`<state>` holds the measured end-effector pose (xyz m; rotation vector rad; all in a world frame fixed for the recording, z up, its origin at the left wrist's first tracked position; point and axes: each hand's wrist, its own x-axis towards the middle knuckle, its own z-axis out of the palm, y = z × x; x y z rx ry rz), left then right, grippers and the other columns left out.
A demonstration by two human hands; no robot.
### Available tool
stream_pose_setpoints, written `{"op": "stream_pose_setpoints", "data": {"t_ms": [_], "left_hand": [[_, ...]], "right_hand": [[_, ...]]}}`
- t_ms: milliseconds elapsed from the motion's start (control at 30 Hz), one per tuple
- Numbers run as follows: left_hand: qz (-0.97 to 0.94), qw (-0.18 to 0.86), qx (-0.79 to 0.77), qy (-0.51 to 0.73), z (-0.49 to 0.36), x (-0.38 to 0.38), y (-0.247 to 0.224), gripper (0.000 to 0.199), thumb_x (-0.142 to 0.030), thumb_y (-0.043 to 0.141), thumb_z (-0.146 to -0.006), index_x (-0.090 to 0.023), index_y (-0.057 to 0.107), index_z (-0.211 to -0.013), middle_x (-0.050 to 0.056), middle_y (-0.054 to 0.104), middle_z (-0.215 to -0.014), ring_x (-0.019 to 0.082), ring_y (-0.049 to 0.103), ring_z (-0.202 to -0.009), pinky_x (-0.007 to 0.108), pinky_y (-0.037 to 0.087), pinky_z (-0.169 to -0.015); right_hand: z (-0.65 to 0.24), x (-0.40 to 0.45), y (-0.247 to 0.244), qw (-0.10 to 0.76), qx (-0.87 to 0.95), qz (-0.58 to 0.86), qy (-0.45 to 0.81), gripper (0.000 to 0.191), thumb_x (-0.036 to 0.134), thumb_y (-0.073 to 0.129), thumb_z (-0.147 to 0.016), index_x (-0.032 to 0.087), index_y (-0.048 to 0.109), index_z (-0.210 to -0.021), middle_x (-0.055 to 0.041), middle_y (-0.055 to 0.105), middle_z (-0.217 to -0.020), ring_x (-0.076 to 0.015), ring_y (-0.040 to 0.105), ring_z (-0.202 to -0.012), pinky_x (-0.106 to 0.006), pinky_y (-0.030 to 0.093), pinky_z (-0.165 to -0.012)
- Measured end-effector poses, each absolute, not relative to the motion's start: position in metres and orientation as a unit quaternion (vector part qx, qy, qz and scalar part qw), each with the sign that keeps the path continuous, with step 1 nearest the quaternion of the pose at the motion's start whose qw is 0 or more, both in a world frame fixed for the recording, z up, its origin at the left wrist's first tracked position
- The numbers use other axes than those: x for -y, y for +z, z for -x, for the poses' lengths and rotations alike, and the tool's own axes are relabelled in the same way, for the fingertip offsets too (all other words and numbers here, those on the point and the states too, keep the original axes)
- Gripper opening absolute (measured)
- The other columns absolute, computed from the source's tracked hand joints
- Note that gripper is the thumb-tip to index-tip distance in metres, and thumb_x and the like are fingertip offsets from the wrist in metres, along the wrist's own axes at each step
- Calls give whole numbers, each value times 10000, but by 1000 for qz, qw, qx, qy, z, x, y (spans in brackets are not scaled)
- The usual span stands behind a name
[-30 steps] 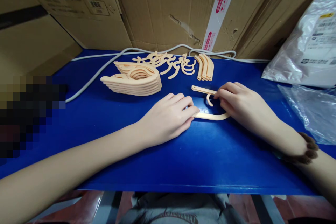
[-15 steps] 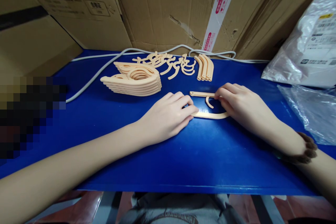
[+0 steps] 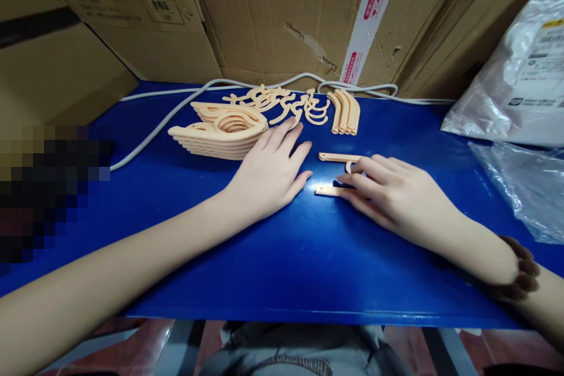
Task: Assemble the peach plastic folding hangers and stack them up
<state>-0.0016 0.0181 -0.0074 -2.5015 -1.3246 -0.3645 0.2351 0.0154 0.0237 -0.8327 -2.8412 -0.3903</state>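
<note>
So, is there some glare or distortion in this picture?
Head view: glare on the table between the left hand and right hand; head view: highlights on the white bag; head view: the wide lens seems to stretch the edges; head view: pixel blocks hide part of the left side.

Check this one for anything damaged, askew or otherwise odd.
The cardboard behind the blue table has a ragged scrape, its surface torn. The hook-shaped pieces lie in a loose jumble, while the curved bars beside them are lined up. A pixelated patch masks part of the left side. Nothing looks spilled.
</note>
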Motion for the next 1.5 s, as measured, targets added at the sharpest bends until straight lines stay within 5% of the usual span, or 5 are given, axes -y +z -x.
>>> {"op": "stream_pose_setpoints", "data": {"t_ms": [133,333,900,1100,1500], "left_hand": [[855,142,487,-107,1,-18,-9,561,-409,440,-985,-27,493,-1393,264,385,-1492,389,283,-1435,526,278,-1141],[842,143,514,-77,0,-17,-10,643,-462,392,-991,-15,409,-1454,268,331,-1522,383,260,-1448,528,256,-1149],[845,131,516,-51,0,-21,-12,612,-430,334,-981,-44,441,-1444,251,470,-1423,389,368,-1378,509,260,-1142],[844,139,515,-59,-1,-21,-11,589,-405,376,-956,-70,460,-1434,253,404,-1477,378,314,-1415,523,248,-1144],[859,248,444,-55,-8,-13,-3,419,-265,400,-959,-33,593,-1249,226,641,-1144,352,540,-1169,452,411,-980]], "right_hand": [[-230,-13,18,81,959,254,-101,308,355,446,-1000,141,666,-982,-83,612,-893,-232,593,-922,-332,446,-834],[-227,-12,18,95,955,239,-147,299,285,419,-1013,163,599,-806,-36,583,-754,-178,536,-699,-316,436,-769],[-225,-1,19,155,954,208,-147,172,246,387,-1036,142,524,-1042,-32,659,-792,-149,605,-636,-265,417,-575],[-225,-1,20,175,948,209,-167,176,240,382,-1041,128,517,-1056,-16,666,-739,-135,607,-566,-263,389,-533],[-226,-5,19,159,943,232,-178,176,232,394,-1033,140,543,-1039,-14,681,-723,-139,631,-574,-271,371,-521]]}}
